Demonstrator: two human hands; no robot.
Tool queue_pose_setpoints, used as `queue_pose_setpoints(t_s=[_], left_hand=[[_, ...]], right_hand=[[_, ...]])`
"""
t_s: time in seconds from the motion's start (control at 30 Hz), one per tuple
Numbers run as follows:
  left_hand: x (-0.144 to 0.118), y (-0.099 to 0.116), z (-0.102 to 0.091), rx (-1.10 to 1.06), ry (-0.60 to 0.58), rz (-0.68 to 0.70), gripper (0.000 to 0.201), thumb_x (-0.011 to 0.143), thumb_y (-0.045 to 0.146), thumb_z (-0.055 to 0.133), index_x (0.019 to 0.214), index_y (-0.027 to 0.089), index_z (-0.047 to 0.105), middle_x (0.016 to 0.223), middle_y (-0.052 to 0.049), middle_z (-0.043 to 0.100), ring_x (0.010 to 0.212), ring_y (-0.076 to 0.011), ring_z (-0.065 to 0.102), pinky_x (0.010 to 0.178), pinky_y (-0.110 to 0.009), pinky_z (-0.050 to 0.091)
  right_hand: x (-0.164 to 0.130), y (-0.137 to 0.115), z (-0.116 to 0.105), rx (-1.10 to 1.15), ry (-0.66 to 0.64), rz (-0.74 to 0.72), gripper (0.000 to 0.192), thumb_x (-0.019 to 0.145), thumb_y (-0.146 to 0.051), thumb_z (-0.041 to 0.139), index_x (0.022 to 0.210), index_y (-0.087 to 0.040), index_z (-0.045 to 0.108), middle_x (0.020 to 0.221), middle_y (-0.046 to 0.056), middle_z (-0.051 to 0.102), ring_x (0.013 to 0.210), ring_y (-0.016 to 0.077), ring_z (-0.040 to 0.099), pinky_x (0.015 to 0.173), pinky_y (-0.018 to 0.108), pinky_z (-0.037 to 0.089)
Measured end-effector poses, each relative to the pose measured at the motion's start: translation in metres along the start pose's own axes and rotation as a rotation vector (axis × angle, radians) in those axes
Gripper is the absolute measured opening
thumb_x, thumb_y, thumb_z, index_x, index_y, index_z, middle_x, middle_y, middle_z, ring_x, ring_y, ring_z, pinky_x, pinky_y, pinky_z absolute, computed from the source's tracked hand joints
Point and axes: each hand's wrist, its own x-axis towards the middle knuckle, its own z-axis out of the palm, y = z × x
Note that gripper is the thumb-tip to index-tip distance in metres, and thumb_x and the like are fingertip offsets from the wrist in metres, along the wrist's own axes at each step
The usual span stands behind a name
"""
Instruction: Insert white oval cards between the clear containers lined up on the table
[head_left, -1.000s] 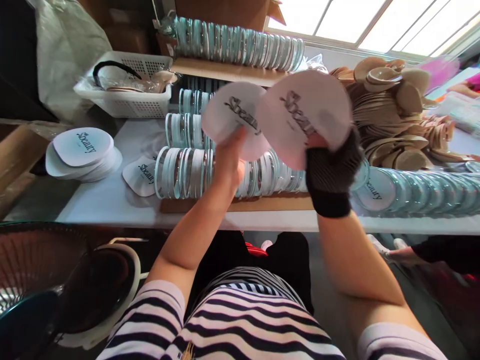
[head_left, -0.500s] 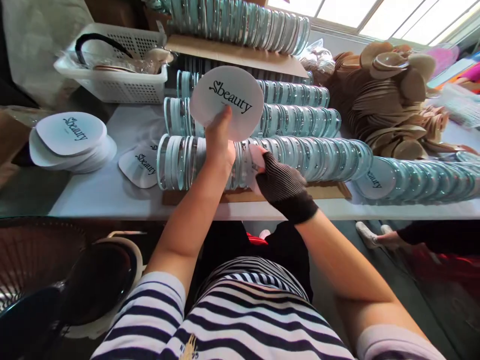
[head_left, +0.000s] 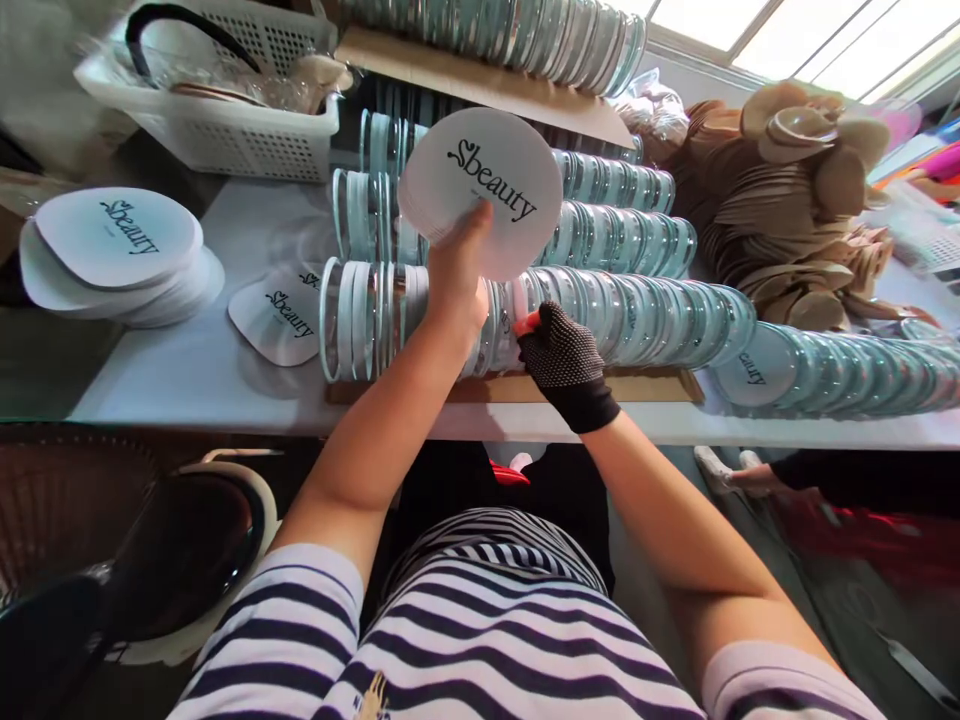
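Observation:
My left hand [head_left: 460, 262] grips a small stack of white rounded cards [head_left: 521, 150] printed "Sbeauty", thumb on the face. It is raised above the front row of clear round plastic cases [head_left: 645, 320], which lie on edge side by side. My right hand [head_left: 564, 352], in a black fingerless glove, is closed at the middle of that row. Its fingertips pinch the edge of a single white card [head_left: 520, 298], standing among the cases. The lower part of this card is partly hidden by the fingers and the cases.
More white cards [head_left: 120, 240] are piled at the left, with a few loose cards [head_left: 281, 320] nearer. A white basket [head_left: 247, 145] stands behind. Further case rows [head_left: 622, 235] lie beyond, with beige cup-shaped pads [head_left: 765, 220] to the right. A person's shoes [head_left: 716, 470] show below the table.
The card at my right hand has gone down between the cases, and the hand has shifted slightly left. My left hand still holds the stack, a little further right in view.

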Motion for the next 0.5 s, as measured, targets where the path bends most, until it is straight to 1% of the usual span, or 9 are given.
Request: queue_pose_setpoints(t_s=[0.07, 0.1, 0.17, 0.23, 0.3, 0.33, 0.4, 0.43, 0.5], left_hand=[[0.000, 0.000, -0.001, 0.030, -0.007, 0.002, 0.047, 0.088, 0.043, 0.070, 0.132, 0.030, 0.060, 0.140, 0.000, 0.060, 0.139, -0.0285, 0.048, 0.113, -0.042, 0.042], [-0.001, 0.000, -0.002, 0.040, -0.011, 0.003, 0.046, 0.088, 0.042, 0.070, 0.132, 0.030, 0.060, 0.139, 0.001, 0.061, 0.139, -0.0284, 0.048, 0.113, -0.042, 0.042], [-0.002, 0.001, -0.002, 0.043, -0.021, 0.007, 0.048, 0.087, 0.038, 0.072, 0.133, 0.030, 0.059, 0.138, 0.000, 0.062, 0.138, -0.0285, 0.048, 0.113, -0.042, 0.043], [-0.003, 0.002, -0.002, 0.037, -0.024, 0.008, 0.051, 0.085, 0.035, 0.075, 0.133, 0.029, 0.059, 0.138, -0.001, 0.062, 0.138, -0.0290, 0.048, 0.114, -0.041, 0.043], [-0.005, 0.002, -0.001, 0.040, -0.026, 0.007, 0.052, 0.084, 0.033, 0.075, 0.133, 0.029, 0.058, 0.139, -0.001, 0.062, 0.138, -0.0288, 0.048, 0.114, -0.040, 0.042], [-0.006, 0.002, -0.001, 0.045, -0.030, 0.009, 0.050, 0.085, 0.031, 0.074, 0.133, 0.029, 0.058, 0.138, -0.001, 0.062, 0.138, -0.0282, 0.049, 0.114, -0.040, 0.043], [-0.007, 0.003, -0.001, 0.062, -0.039, 0.023, 0.044, 0.089, 0.024, 0.069, 0.132, 0.029, 0.058, 0.135, -0.001, 0.064, 0.136, -0.0255, 0.052, 0.111, -0.038, 0.046], [-0.007, 0.002, -0.001, 0.069, -0.040, 0.034, 0.041, 0.090, 0.021, 0.067, 0.130, 0.029, 0.059, 0.132, -0.001, 0.066, 0.134, -0.0239, 0.053, 0.109, -0.037, 0.048], [-0.008, 0.002, -0.002, 0.078, -0.032, 0.057, 0.036, 0.090, 0.017, 0.065, 0.124, 0.027, 0.061, 0.127, 0.000, 0.068, 0.131, -0.0220, 0.056, 0.106, -0.034, 0.051]], right_hand=[[-0.003, -0.001, -0.002, 0.021, -0.060, -0.005, 0.025, 0.093, -0.033, 0.043, 0.100, -0.017, 0.061, 0.083, 0.007, 0.071, 0.068, 0.0164, 0.064, 0.062, 0.026, 0.043], [-0.005, -0.002, -0.004, -0.021, -0.070, -0.007, 0.026, 0.094, -0.032, 0.042, 0.100, -0.016, 0.062, 0.083, 0.008, 0.071, 0.069, 0.0167, 0.064, 0.062, 0.026, 0.042], [-0.009, -0.006, -0.005, -0.196, -0.078, -0.012, 0.028, 0.094, -0.030, 0.040, 0.098, -0.015, 0.064, 0.083, 0.011, 0.071, 0.072, 0.0193, 0.065, 0.062, 0.027, 0.039], [-0.012, -0.010, -0.004, -0.358, -0.131, -0.025, 0.030, 0.095, -0.028, 0.038, 0.100, -0.015, 0.065, 0.085, 0.013, 0.072, 0.073, 0.0215, 0.065, 0.061, 0.028, 0.036], [-0.015, -0.012, -0.002, -0.409, -0.207, -0.038, 0.031, 0.096, -0.028, 0.037, 0.102, -0.017, 0.066, 0.088, 0.013, 0.073, 0.073, 0.0215, 0.065, 0.061, 0.028, 0.036], [-0.015, -0.011, -0.002, -0.384, -0.255, -0.040, 0.030, 0.095, -0.027, 0.039, 0.100, -0.018, 0.067, 0.087, 0.012, 0.073, 0.071, 0.0204, 0.065, 0.060, 0.028, 0.036], [-0.015, -0.007, -0.004, -0.189, -0.386, 0.000, 0.025, 0.092, -0.024, 0.043, 0.097, -0.017, 0.067, 0.076, 0.009, 0.071, 0.060, 0.0167, 0.061, 0.056, 0.026, 0.037], [-0.015, -0.004, -0.006, -0.015, -0.453, 0.052, 0.024, 0.090, -0.023, 0.044, 0.099, -0.016, 0.066, 0.069, 0.007, 0.069, 0.053, 0.0148, 0.057, 0.052, 0.025, 0.036], [-0.014, 0.001, -0.011, 0.427, -0.542, 0.167, 0.030, 0.089, -0.026, 0.047, 0.112, -0.013, 0.062, 0.062, 0.002, 0.065, 0.044, 0.0125, 0.052, 0.045, 0.023, 0.036]])
